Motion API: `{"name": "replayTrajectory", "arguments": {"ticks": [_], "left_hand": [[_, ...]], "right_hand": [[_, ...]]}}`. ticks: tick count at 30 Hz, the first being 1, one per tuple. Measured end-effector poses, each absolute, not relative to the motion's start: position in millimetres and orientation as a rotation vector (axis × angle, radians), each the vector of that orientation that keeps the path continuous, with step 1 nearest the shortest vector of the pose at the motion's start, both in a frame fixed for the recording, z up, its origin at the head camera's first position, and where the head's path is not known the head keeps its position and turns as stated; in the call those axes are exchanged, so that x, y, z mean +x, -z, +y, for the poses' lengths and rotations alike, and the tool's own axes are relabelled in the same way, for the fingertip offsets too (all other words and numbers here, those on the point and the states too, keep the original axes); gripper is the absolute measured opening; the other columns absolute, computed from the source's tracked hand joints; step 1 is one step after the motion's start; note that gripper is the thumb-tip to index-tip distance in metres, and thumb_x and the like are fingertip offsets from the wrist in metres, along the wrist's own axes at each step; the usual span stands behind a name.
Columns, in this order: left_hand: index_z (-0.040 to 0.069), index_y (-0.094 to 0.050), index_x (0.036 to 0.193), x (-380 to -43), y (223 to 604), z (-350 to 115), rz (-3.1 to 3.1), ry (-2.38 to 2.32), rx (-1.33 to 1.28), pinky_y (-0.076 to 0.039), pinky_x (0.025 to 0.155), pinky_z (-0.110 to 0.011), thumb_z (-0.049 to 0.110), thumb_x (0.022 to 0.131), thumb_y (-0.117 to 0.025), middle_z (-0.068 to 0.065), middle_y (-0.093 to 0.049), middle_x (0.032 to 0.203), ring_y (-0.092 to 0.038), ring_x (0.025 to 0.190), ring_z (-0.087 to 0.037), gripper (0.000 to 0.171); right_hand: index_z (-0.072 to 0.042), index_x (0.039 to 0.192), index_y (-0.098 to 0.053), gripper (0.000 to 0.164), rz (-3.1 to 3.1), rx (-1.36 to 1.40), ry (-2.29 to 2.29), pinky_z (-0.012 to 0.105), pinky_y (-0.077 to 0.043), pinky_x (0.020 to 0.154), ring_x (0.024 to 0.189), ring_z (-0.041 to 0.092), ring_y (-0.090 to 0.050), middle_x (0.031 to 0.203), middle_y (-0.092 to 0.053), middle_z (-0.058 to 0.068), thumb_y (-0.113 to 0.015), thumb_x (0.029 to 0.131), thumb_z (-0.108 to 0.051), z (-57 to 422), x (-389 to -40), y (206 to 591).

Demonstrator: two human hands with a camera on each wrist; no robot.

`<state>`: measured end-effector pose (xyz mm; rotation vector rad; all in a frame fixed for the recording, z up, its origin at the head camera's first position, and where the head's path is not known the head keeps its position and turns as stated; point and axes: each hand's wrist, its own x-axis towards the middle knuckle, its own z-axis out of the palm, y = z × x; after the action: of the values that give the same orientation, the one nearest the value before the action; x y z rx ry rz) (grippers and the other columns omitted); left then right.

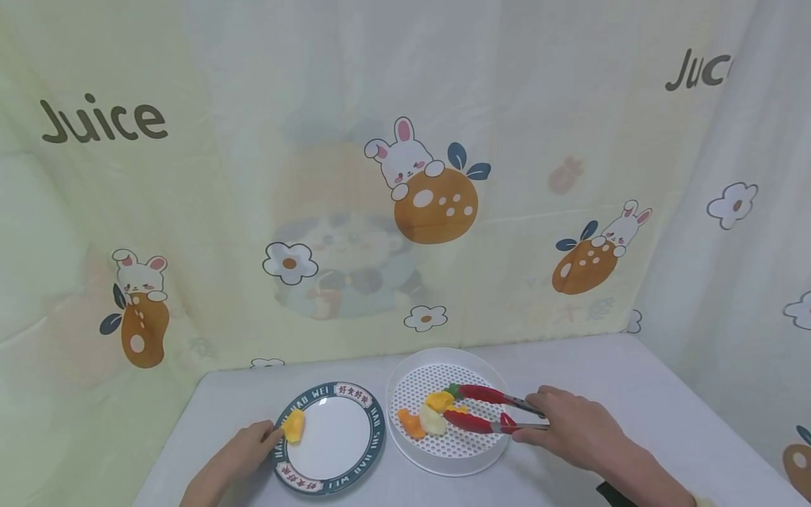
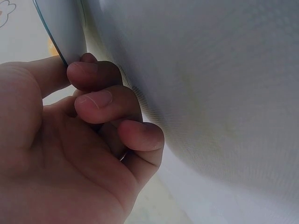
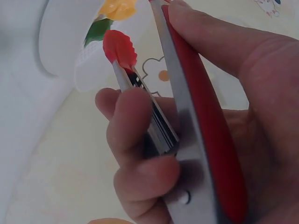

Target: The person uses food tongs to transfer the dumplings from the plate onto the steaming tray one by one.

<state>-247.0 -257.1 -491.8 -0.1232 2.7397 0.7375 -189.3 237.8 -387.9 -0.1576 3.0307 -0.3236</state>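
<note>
My left hand (image 1: 252, 448) pinches the left rim of a plate (image 1: 332, 440) with a dark green patterned border, thumb and forefinger at its edge in the left wrist view. A yellow piece (image 1: 293, 427) lies on that rim beside the fingertips. In my right hand (image 1: 579, 427) I grip metal tongs (image 3: 196, 107) with red tips and red handle trim. Their arms are spread apart over a white perforated round basket (image 1: 451, 465). Inside it lie an orange piece (image 1: 412, 424), a pale piece (image 1: 433, 420), a yellow piece (image 1: 440, 401) and a green piece (image 1: 453, 389), near the tips.
Plate and basket stand side by side on a white-covered table (image 1: 538, 479). Behind them hangs a curtain (image 1: 355, 211) printed with rabbits, fruit and flowers. A small dark object (image 1: 613, 494) shows below my right forearm.
</note>
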Motion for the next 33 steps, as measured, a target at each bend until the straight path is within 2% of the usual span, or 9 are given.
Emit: {"name": "replayTrajectory", "arguments": {"ticks": [3, 6, 13, 21, 25, 30, 33], "left_hand": [[0.006, -0.061, 0.095, -247, 491, -257, 2.734, -0.734, -0.136, -0.050, 0.069, -0.034, 0.029, 0.105, -0.047, -0.006, -0.055, 0.078, -0.054, 0.075, -0.017, 0.029], [0.006, -0.060, 0.095, -247, 491, -257, 2.730, -0.737, -0.148, -0.050, 0.070, -0.034, 0.029, 0.105, -0.048, -0.006, -0.055, 0.078, -0.054, 0.075, -0.017, 0.028], [0.005, -0.061, 0.097, -248, 493, -260, 2.723, -0.741, -0.133, -0.052, 0.072, -0.036, 0.031, 0.105, -0.047, -0.005, -0.056, 0.079, -0.055, 0.076, -0.017, 0.030], [0.004, -0.062, 0.100, -249, 494, -260, 2.731, -0.729, -0.127, -0.053, 0.073, -0.037, 0.034, 0.105, -0.047, -0.005, -0.058, 0.080, -0.056, 0.077, -0.017, 0.034], [0.004, -0.063, 0.101, -249, 493, -260, 2.730, -0.722, -0.133, -0.054, 0.075, -0.039, 0.034, 0.105, -0.047, -0.005, -0.058, 0.080, -0.057, 0.078, -0.017, 0.034], [0.006, -0.060, 0.095, -247, 490, -257, 2.718, -0.737, -0.153, -0.051, 0.069, -0.034, 0.031, 0.105, -0.048, -0.005, -0.056, 0.078, -0.055, 0.075, -0.016, 0.029], [0.008, -0.058, 0.090, -246, 489, -257, 2.715, -0.744, -0.160, -0.047, 0.066, -0.032, 0.030, 0.105, -0.048, -0.006, -0.054, 0.076, -0.052, 0.073, -0.017, 0.028]], "right_hand": [[-0.008, 0.124, -0.068, 0.081, 3.035, -0.149, 0.365, 0.044, -0.058, 0.075, 0.090, 0.021, -0.060, 0.115, -0.067, 0.011, -0.080, 0.070, -0.066, 235, -189, 387], [-0.005, 0.129, -0.064, 0.090, 3.023, -0.114, 0.425, 0.050, -0.059, 0.081, 0.099, 0.025, -0.062, 0.125, -0.064, 0.016, -0.080, 0.067, -0.069, 229, -189, 388], [-0.006, 0.138, -0.057, 0.103, 3.007, -0.056, 0.527, 0.054, -0.058, 0.085, 0.106, 0.029, -0.061, 0.133, -0.059, 0.017, -0.078, 0.064, -0.075, 212, -189, 392], [-0.009, 0.140, -0.055, 0.105, 3.043, -0.071, 0.638, 0.043, -0.061, 0.080, 0.100, 0.021, -0.059, 0.126, -0.061, 0.010, -0.078, 0.062, -0.076, 198, -191, 393], [-0.011, 0.140, -0.056, 0.101, 3.052, -0.081, 0.655, 0.042, -0.060, 0.081, 0.099, 0.020, -0.058, 0.122, -0.061, 0.008, -0.079, 0.064, -0.074, 190, -193, 392], [-0.013, 0.138, -0.057, 0.098, 3.028, -0.103, 0.707, 0.038, -0.060, 0.079, 0.097, 0.018, -0.057, 0.120, -0.061, 0.006, -0.082, 0.063, -0.071, 180, -195, 391], [-0.014, 0.139, -0.057, 0.100, 3.021, -0.104, 0.711, 0.040, -0.060, 0.080, 0.100, 0.020, -0.058, 0.126, -0.061, 0.007, -0.082, 0.061, -0.072, 173, -197, 393]]}}
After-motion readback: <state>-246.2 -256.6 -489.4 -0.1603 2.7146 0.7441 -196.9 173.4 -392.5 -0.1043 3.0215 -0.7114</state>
